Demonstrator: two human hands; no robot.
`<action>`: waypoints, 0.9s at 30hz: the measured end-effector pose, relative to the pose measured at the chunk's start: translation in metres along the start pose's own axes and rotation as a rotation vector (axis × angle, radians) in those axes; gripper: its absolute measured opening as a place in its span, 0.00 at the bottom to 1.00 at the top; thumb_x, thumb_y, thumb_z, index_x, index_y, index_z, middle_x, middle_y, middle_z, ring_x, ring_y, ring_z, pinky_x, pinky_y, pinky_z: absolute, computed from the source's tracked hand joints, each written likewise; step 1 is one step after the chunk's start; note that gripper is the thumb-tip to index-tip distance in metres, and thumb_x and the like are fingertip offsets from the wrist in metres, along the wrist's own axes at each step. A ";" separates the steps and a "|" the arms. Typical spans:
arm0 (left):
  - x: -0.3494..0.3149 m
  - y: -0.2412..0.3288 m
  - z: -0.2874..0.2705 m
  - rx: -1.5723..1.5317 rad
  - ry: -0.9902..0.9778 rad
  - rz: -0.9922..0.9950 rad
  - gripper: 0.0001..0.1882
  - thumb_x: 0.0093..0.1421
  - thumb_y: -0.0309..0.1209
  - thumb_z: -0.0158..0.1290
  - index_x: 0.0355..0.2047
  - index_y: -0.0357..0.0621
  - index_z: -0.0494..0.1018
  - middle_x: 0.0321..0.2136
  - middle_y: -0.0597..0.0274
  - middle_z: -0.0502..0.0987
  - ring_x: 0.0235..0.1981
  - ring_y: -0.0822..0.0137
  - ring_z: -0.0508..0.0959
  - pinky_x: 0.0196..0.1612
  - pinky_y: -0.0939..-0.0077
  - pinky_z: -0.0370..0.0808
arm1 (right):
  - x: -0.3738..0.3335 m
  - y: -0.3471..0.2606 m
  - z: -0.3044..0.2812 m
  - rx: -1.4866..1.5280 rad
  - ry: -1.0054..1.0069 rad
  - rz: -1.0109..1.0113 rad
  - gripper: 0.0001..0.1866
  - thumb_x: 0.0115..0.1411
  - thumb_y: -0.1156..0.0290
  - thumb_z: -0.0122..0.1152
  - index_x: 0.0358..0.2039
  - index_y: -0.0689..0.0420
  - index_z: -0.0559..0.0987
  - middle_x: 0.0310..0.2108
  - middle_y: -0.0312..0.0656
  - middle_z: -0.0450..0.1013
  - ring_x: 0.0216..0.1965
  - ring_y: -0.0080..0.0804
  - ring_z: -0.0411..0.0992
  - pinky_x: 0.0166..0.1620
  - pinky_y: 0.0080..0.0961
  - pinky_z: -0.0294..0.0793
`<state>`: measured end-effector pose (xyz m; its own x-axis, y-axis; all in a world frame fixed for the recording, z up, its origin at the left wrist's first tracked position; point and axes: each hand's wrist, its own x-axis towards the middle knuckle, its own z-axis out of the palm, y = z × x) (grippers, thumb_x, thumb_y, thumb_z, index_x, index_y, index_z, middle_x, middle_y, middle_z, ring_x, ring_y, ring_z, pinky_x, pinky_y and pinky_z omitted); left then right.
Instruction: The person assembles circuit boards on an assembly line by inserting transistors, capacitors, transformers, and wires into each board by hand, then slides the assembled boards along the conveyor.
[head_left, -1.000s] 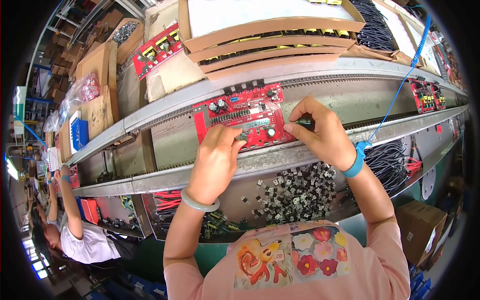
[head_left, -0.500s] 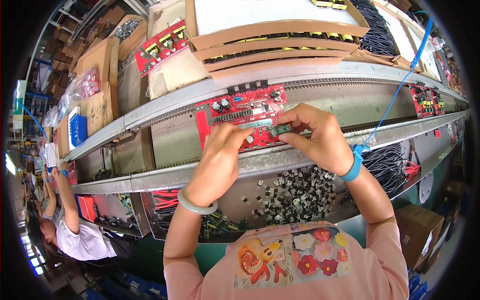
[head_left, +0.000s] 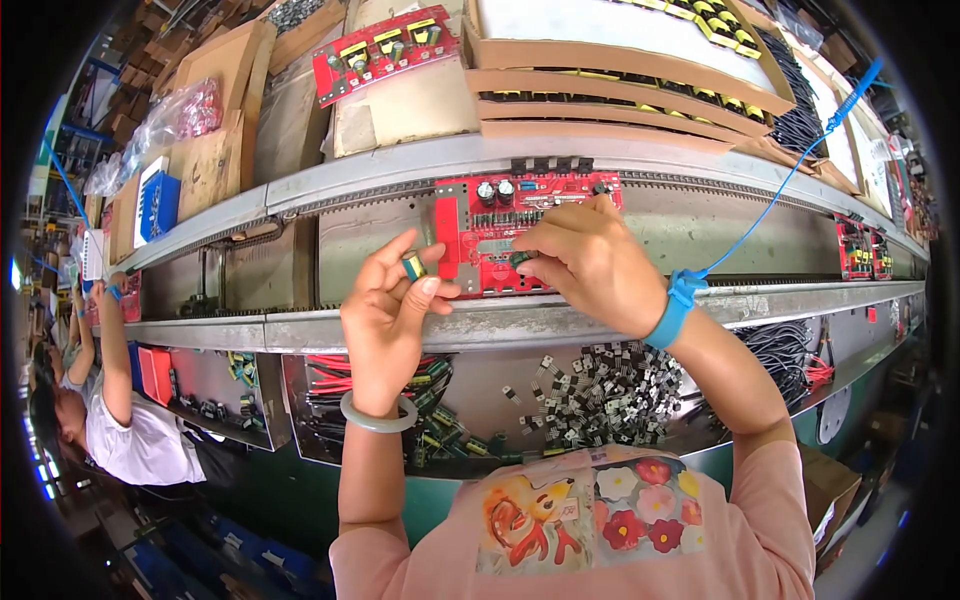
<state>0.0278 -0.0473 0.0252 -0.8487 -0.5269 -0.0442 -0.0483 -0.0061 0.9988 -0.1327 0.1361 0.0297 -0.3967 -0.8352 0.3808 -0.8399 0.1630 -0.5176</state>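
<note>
A red circuit board (head_left: 449, 243) lies across the rails of the conveyor line, with black connectors, two dark capacitors and other parts on it. Over its lower middle, my right hand (head_left: 592, 268) is closed with thumb and forefinger around a small dark green part (head_left: 519, 258), mostly covered by the fingertips; it looks like a capacitor. Just left of the board my left hand (head_left: 382, 325) is turned palm up. Between its thumb and fingers it pinches a green and yellow capacitor (head_left: 413, 267), clear of the board.
Below the near rail (head_left: 470, 328), trays hold loose transistors (head_left: 620, 395), green capacitors (head_left: 437, 425) and black cables (head_left: 775, 350). Beyond the line stand stacked cardboard trays (head_left: 640, 100) and another red board (head_left: 385, 58). A blue coiled cord (head_left: 760, 235) runs to my right wristband. A co-worker (head_left: 140, 430) is at left.
My left hand has come off the board to the left and turned palm up, a capacitor now showing in its fingers. My right hand has shifted inward over the board. The view has shifted somewhat.
</note>
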 end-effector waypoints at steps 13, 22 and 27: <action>-0.001 -0.005 -0.001 0.057 -0.029 0.028 0.20 0.66 0.16 0.53 0.58 0.33 0.69 0.47 0.53 0.79 0.40 0.68 0.83 0.43 0.76 0.81 | 0.012 -0.012 0.003 -0.200 -0.088 -0.028 0.07 0.53 0.70 0.71 0.31 0.55 0.82 0.27 0.38 0.75 0.33 0.39 0.74 0.44 0.36 0.67; 0.000 -0.009 -0.002 0.077 -0.025 0.113 0.19 0.66 0.16 0.53 0.57 0.35 0.71 0.43 0.61 0.77 0.47 0.69 0.79 0.51 0.73 0.78 | 0.018 -0.011 0.013 -0.188 -0.079 -0.016 0.09 0.53 0.66 0.71 0.26 0.56 0.80 0.26 0.40 0.75 0.30 0.39 0.74 0.42 0.38 0.67; 0.001 -0.008 -0.005 0.205 -0.050 0.084 0.18 0.67 0.18 0.53 0.57 0.35 0.71 0.43 0.58 0.81 0.45 0.72 0.78 0.52 0.75 0.75 | 0.016 -0.010 0.017 -0.223 -0.041 -0.060 0.10 0.52 0.67 0.73 0.25 0.55 0.79 0.25 0.39 0.74 0.32 0.38 0.74 0.43 0.38 0.67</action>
<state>0.0300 -0.0520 0.0175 -0.8791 -0.4755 0.0328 -0.0783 0.2119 0.9742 -0.1246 0.1123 0.0283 -0.3320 -0.8666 0.3725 -0.9244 0.2204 -0.3112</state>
